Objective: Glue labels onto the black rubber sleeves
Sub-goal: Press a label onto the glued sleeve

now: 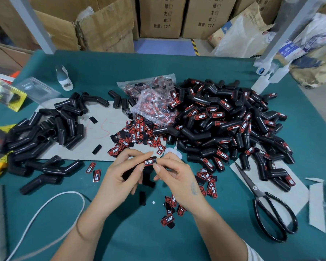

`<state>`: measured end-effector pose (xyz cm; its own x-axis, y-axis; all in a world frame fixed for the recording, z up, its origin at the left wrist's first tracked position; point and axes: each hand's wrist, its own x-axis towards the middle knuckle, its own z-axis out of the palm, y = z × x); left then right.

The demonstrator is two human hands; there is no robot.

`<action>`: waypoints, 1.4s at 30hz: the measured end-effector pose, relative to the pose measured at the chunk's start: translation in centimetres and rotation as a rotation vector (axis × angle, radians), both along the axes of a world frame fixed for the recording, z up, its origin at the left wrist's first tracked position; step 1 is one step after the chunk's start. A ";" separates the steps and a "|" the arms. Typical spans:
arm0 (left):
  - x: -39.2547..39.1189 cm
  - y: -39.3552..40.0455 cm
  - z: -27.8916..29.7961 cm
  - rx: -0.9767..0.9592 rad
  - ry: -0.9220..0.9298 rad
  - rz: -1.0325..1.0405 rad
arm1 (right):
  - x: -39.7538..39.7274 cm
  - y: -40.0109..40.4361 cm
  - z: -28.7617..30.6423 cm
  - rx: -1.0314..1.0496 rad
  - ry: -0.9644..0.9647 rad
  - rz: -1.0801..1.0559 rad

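Observation:
My left hand (pixel 123 171) and my right hand (pixel 174 175) together hold one black rubber sleeve (pixel 149 176) over the green table (pixel 177 232). Thumbs and fingertips of both hands pinch a red-and-black label (pixel 148 162) against the sleeve's upper end. Plain black sleeves (pixel 45 132) lie heaped at the left. A large pile of labelled sleeves (pixel 230 125) fills the right. Loose labels (pixel 137 134) lie scattered ahead of my hands, and more loose labels (pixel 208 182) lie by my right wrist. A small glue bottle (pixel 172 150) shows just behind my right fingers.
A plastic bag of labels (pixel 154 98) sits mid-table. Black scissors (pixel 267 208) lie on grey card at the right. A white cord (pixel 51 206) loops at the lower left. A white bottle (pixel 64 78) stands at the far left, cardboard boxes (pixel 162 17) beyond the table.

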<state>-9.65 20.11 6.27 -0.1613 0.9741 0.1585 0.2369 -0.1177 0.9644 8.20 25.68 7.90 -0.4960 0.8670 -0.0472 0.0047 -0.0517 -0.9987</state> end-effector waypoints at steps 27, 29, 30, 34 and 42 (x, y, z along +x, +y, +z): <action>1.5 -0.1 -1.5 0.066 -0.419 0.101 | -1.2 -0.7 -1.2 -0.097 0.118 -0.111; 1.6 -0.1 -1.6 0.070 -0.431 0.105 | -1.2 -0.7 -1.3 -0.105 0.117 -0.105; 1.6 -0.1 -1.5 0.070 -0.435 0.108 | -1.2 -0.7 -1.4 -0.110 0.117 -0.104; 1.7 0.0 -1.3 0.070 -0.428 0.102 | -1.2 -0.6 -1.6 -0.122 0.126 -0.099; 1.2 0.0 -1.2 0.031 -0.425 0.069 | -0.8 -0.5 -0.9 -0.124 0.106 0.020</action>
<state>-8.46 20.16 5.06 -0.2829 0.9546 0.0931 -0.1721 -0.1460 0.9742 7.40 25.21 7.05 -0.5214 0.8475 -0.0999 -0.0982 -0.1759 -0.9795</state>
